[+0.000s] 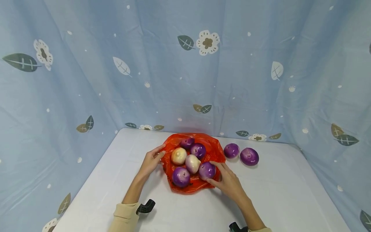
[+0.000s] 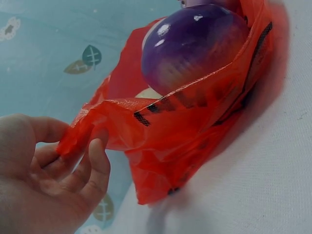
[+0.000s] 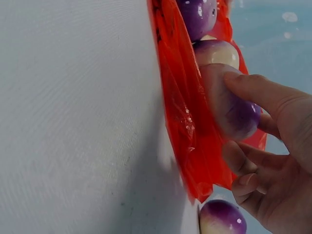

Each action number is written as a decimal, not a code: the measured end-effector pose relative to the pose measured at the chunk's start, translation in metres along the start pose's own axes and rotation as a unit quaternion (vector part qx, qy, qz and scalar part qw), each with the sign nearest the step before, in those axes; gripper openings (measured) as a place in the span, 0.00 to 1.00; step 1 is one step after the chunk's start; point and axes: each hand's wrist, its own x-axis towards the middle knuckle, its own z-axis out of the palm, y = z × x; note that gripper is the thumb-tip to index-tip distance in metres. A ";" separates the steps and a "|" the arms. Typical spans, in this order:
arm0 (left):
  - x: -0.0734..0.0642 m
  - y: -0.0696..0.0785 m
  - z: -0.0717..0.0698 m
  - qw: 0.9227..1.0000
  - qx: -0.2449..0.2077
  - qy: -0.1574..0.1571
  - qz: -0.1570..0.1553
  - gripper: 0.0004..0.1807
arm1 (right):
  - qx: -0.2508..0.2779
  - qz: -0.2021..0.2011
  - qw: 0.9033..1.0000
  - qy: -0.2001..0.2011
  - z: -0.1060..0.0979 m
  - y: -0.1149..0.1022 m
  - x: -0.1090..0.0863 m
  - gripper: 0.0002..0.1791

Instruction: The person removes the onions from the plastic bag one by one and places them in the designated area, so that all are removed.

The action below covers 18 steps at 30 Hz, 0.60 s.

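Note:
A red plastic bag (image 1: 208, 141) lies spread open on the table, holding several glossy onions, purple fading to white. My left hand (image 1: 150, 163) pinches the bag's left edge; the left wrist view shows the red film (image 2: 117, 117) between thumb and fingers. At the bag's right side, my right hand (image 1: 230, 180) grips a purple onion (image 1: 207, 171) with thumb and fingertips. In the right wrist view this onion (image 3: 229, 107) sits just inside the bag's raised edge. Beside it in the bag are a whitish onion (image 1: 192, 163), a yellowish one (image 1: 178, 156) and another purple one (image 1: 181, 177).
Two more purple onions, a rounder one (image 1: 231, 150) and a wider one (image 1: 249, 156), lie on the white table (image 1: 278, 193) right of the bag. A blue patterned curtain (image 1: 162, 64) hangs behind the table and along both sides.

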 end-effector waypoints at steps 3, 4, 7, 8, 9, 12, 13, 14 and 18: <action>0.000 0.000 -0.001 1.000 -0.004 -0.005 -0.001 0.24 | 0.003 0.002 1.000 0.000 -0.001 0.001 -0.001 0.39; 0.000 0.001 -0.002 1.000 -0.006 -0.008 0.000 0.24 | 0.001 0.001 1.000 0.003 -0.001 0.001 -0.002 0.39; -0.003 0.007 -0.003 1.000 -0.013 -0.016 0.002 0.25 | 0.003 0.001 1.000 0.008 -0.004 0.001 -0.004 0.39; -0.005 0.010 -0.003 1.000 -0.014 -0.018 0.002 0.25 | 0.004 0.001 1.000 0.009 -0.005 0.002 -0.005 0.39; -0.006 0.014 -0.003 1.000 -0.015 -0.020 0.002 0.25 | 0.007 0.002 1.000 0.010 -0.007 0.002 -0.005 0.39; -0.013 0.024 -0.003 1.000 -0.014 -0.023 0.000 0.25 | 0.021 0.004 1.000 0.011 -0.011 0.003 -0.007 0.39; -0.015 0.026 -0.002 1.000 -0.013 -0.024 0.001 0.25 | 0.025 0.004 1.000 0.013 -0.012 0.003 -0.008 0.39; -0.017 0.028 -0.002 1.000 -0.012 -0.024 0.001 0.25 | 0.027 0.004 1.000 0.016 -0.014 0.003 -0.008 0.39; -0.019 0.027 -0.001 1.000 -0.016 -0.024 0.001 0.25 | 0.026 -0.004 0.999 0.030 -0.018 0.006 -0.009 0.39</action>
